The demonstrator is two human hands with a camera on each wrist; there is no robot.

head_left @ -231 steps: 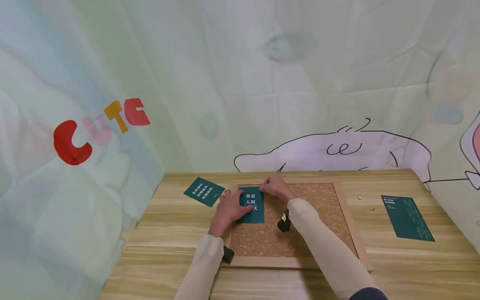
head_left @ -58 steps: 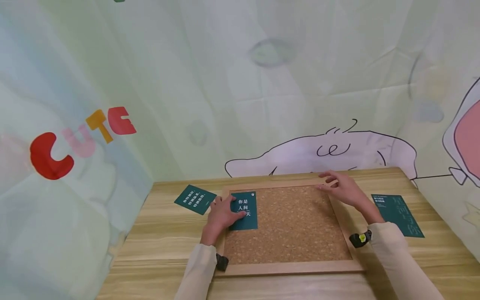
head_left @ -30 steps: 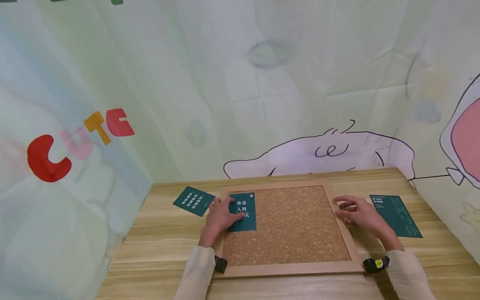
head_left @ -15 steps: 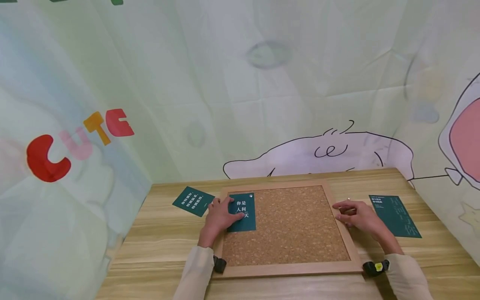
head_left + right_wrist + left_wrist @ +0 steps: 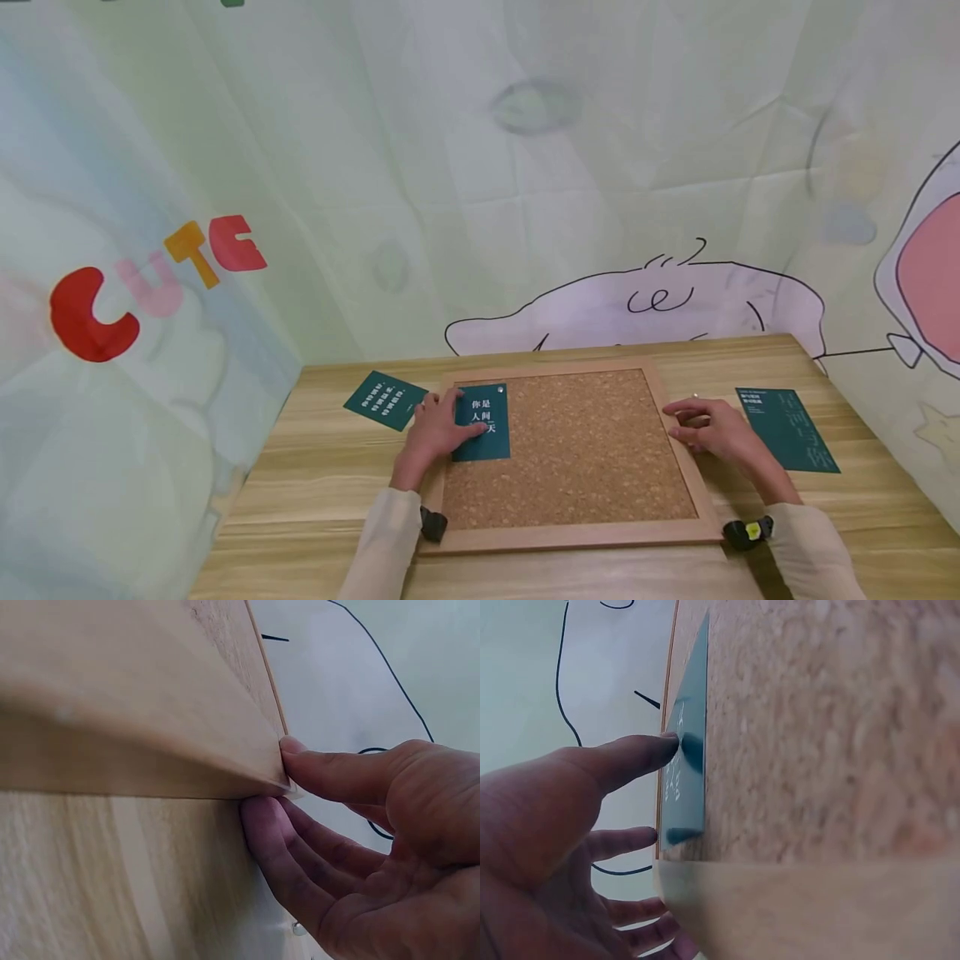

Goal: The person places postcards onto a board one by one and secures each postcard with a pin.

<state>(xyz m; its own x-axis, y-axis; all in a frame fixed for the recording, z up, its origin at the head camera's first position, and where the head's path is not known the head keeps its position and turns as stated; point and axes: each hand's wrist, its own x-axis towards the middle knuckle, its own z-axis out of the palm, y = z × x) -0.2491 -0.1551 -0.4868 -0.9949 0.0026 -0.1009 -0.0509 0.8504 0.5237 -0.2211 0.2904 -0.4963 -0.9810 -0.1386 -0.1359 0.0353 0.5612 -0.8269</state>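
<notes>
Two hands work the cork board [image 5: 577,450], which lies flat mid-table [image 5: 330,500]. Best bet here: keep the frame square and the card [image 5: 482,422] pressed flat at the board's top-left corner. Left hand [image 5: 433,427] rests on it, fingers straight. Right hand [image 5: 712,429], fingers extended, touches the board's right edge. A pin [image 5: 501,388] sits at the card's top.

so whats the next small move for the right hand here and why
Probably reach for the loose pin on the table just beyond the right hand. The left hand presses the green card flat on the cork board, and only one pin shows at its top corner, so it likely needs another.
</notes>
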